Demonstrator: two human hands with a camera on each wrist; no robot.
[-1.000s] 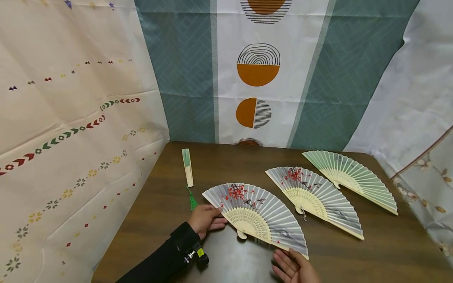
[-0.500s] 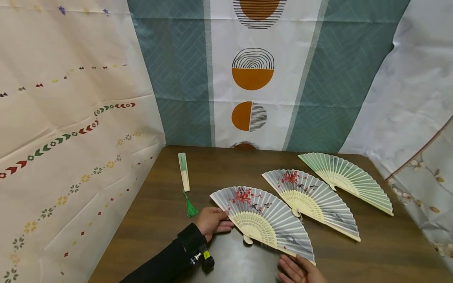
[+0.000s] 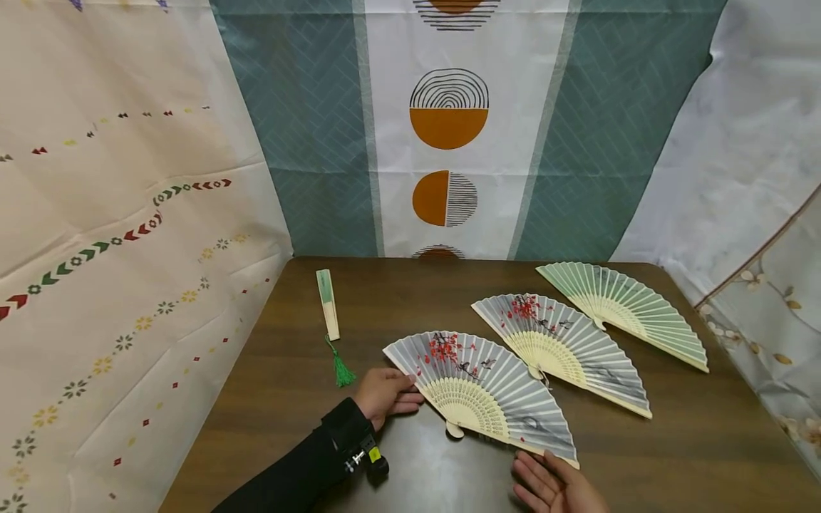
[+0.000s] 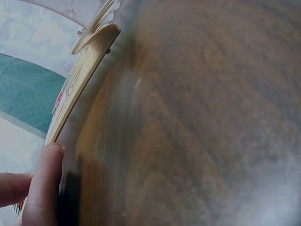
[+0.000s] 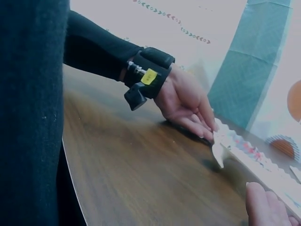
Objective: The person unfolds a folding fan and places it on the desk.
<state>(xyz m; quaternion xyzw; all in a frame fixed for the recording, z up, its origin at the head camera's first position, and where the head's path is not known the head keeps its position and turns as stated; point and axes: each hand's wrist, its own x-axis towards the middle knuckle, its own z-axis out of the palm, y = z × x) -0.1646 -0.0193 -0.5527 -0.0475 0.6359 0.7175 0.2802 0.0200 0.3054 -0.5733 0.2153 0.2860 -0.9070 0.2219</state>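
Observation:
An open folding fan (image 3: pixel 490 399), grey-white with red blossoms and pale pierced ribs, lies nearest me in the head view. My left hand (image 3: pixel 387 396) pinches its left edge between thumb and fingers. At its right end, my right hand (image 3: pixel 556 484) grips the outer rib, thumb above and fingers below. The left wrist view shows the pale ribs (image 4: pixel 82 82) edge-on, slightly above the tabletop. From the right wrist, my left hand (image 5: pixel 188 101) appears across the fan, near its pivot end.
Behind it, to the right, lies a matching blossom fan (image 3: pixel 564 353), spread open. Farther back sits an open green fan (image 3: pixel 625 310). A folded green fan (image 3: pixel 328 305) with a green tassel (image 3: pixel 343 372) lies on the left. Cloths hang around the brown table (image 3: pixel 410 292).
Both hands have shifted the nearest blossom fan rightward, closer to the matching fan, mostly in the first half second. The other fans stay put while the head view shifts slightly.

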